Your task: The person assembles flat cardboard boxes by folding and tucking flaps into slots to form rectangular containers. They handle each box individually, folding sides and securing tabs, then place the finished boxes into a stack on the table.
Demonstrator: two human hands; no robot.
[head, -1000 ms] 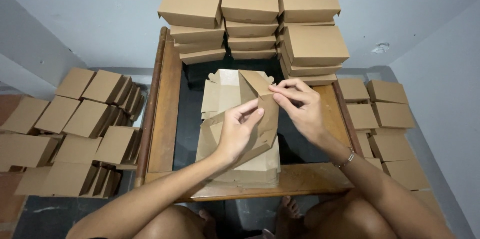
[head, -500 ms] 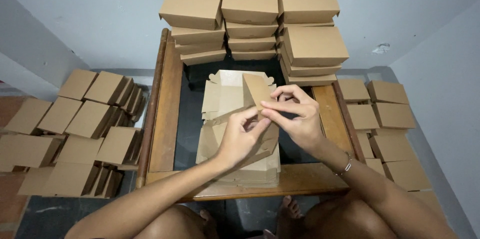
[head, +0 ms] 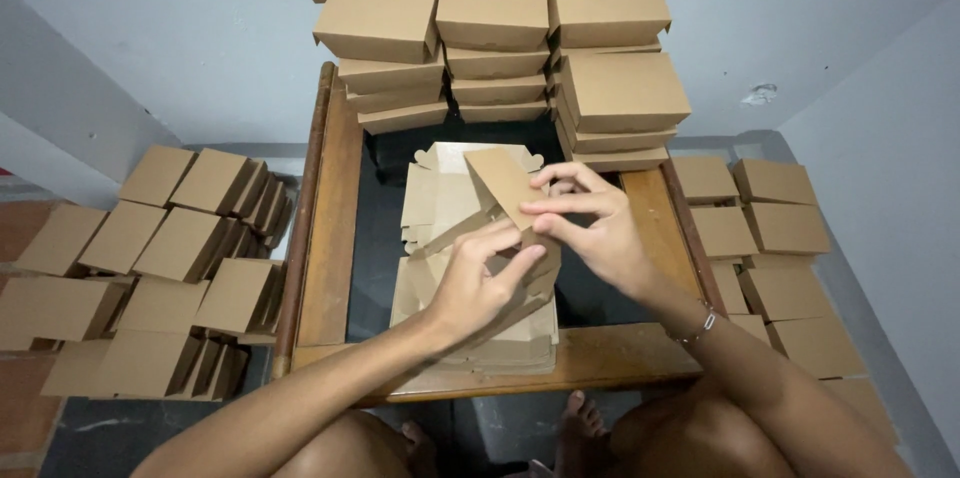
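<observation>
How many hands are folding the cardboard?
2. The left hand pinches the half-folded cardboard box from below; the right hand holds its raised flap from the right. No other hands show.

**Brown card on dark glass, grey walls around**

The flat kraft-brown cardboard box blank (head: pixel 505 188) is a plain tan with no print. The stacked folded cardboard boxes (head: pixel 495 13) share that matte brown. The wooden-framed table (head: pixel 335 228) is warm reddish brown, its inset top black and glossy. The walls are pale grey, and the thin wrist bracelet (head: pixel 700 323) is silvery.
</observation>
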